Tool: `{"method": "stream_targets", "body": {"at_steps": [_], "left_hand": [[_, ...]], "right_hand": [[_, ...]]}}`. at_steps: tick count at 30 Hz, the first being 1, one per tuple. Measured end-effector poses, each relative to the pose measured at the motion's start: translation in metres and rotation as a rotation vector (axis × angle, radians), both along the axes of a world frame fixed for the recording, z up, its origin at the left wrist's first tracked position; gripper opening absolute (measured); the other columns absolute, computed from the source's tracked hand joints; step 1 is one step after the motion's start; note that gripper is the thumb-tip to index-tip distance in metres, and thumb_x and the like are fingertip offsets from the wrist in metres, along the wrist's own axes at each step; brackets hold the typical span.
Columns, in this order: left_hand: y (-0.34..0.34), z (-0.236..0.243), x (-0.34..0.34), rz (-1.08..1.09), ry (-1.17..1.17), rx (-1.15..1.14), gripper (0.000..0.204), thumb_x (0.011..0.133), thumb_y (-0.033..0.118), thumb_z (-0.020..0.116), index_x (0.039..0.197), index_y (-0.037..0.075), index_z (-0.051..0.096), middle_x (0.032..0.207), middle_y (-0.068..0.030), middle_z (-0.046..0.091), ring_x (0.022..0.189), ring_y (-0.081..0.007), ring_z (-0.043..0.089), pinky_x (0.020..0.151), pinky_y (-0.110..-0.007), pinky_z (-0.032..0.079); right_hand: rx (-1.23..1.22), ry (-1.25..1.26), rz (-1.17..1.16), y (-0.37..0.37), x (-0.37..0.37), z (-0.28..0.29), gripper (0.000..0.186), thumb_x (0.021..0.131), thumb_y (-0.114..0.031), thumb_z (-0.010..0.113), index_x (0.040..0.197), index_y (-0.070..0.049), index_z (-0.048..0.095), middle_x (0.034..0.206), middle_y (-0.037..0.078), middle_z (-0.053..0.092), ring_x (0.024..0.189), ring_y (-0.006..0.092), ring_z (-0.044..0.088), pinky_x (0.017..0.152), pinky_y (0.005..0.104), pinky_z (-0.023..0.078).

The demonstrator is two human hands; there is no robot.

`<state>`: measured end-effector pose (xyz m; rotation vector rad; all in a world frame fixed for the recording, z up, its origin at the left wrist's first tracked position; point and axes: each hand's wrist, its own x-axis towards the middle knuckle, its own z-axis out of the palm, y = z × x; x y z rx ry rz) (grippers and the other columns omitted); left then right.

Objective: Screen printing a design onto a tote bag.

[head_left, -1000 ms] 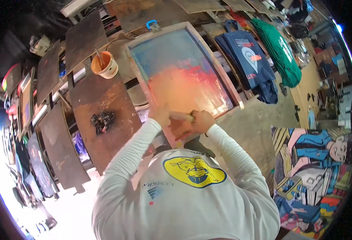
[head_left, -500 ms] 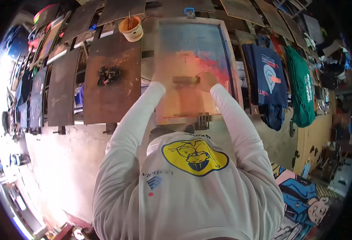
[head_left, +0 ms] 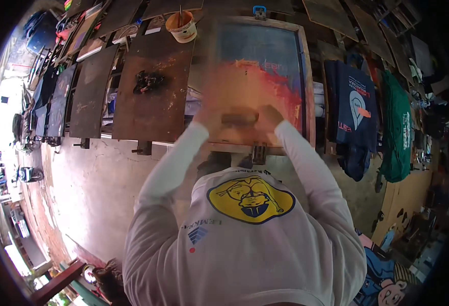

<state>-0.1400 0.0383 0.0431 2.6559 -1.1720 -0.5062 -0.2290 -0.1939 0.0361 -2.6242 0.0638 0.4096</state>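
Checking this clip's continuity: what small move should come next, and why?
Probably ease the bar toward the near edge of the frame: the left hand and right hand, though blurred, seem to hold its ends, short of that edge.

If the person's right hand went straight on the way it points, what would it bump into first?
Probably the ink-smeared screen, past the dark bar that the right hand seems to hold. Blur hides its height, so it might instead skim across toward the frame's far rim.

Floor (head_left: 102, 173): glare L of frame (head_left: 307, 86), dimmer R
L hand (head_left: 210, 116), R hand (head_left: 269, 118): v. blurry, hazy, over frame
Edges: bent, blk rnd frame
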Motion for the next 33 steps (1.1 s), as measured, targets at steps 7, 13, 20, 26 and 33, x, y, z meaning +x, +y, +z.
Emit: {"method": "stream_targets", "body": {"at_steps": [7,13,20,26,33], "left_hand": [[-0.055,-0.009,0.11,-0.057,-0.08,0.068,0.059,0.082,0.061,0.067,0.114,0.011,0.064,0.103,-0.0203,0.07,0.102,-0.0374,0.067,0.085,-0.049,0.053],[-0.028,-0.071,0.097,0.066,-0.186,0.06,0.054,0.084,0.056,0.067,0.112,0.01,0.065,0.105,-0.0191,0.071,0.1,-0.0362,0.068,0.083,-0.048,0.055],[0.014,-0.027,-0.013,0.094,-0.052,0.072,0.053,0.077,0.041,0.075,0.111,0.005,0.055,0.092,-0.0188,0.071,0.088,-0.0335,0.072,0.074,-0.046,0.058],[0.019,-0.011,-0.012,0.061,0.044,0.089,0.04,0.076,0.034,0.072,0.103,0.007,0.06,0.087,-0.0165,0.071,0.085,-0.0374,0.07,0.073,-0.048,0.055],[-0.014,-0.016,0.066,-0.108,0.005,0.032,0.06,0.078,0.063,0.071,0.114,0.014,0.067,0.092,-0.0171,0.072,0.091,-0.0364,0.07,0.08,-0.047,0.055]], "right_hand": [[-0.132,-0.014,-0.111,-0.042,0.101,-0.034,0.033,0.076,-0.032,0.07,0.098,-0.006,0.074,0.097,0.021,0.071,0.094,0.0354,0.07,0.086,0.0456,0.055],[-0.201,-0.262,-0.226,-0.008,0.072,-0.046,0.023,0.078,-0.022,0.067,0.097,-0.008,0.066,0.091,0.02,0.071,0.088,0.0393,0.069,0.078,0.0501,0.055],[-0.104,-0.158,-0.171,0.035,-0.03,-0.018,0.026,0.076,-0.022,0.066,0.098,-0.008,0.062,0.082,0.021,0.069,0.079,0.0405,0.069,0.072,0.051,0.055],[-0.039,-0.032,-0.158,0.032,-0.027,-0.003,0.025,0.072,-0.025,0.069,0.089,-0.006,0.067,0.08,0.021,0.069,0.079,0.0395,0.069,0.074,0.0482,0.056],[-0.118,-0.083,-0.093,-0.017,0.048,-0.046,0.031,0.07,-0.024,0.07,0.092,-0.001,0.072,0.09,0.023,0.071,0.086,0.0406,0.069,0.082,0.0477,0.056]]}}
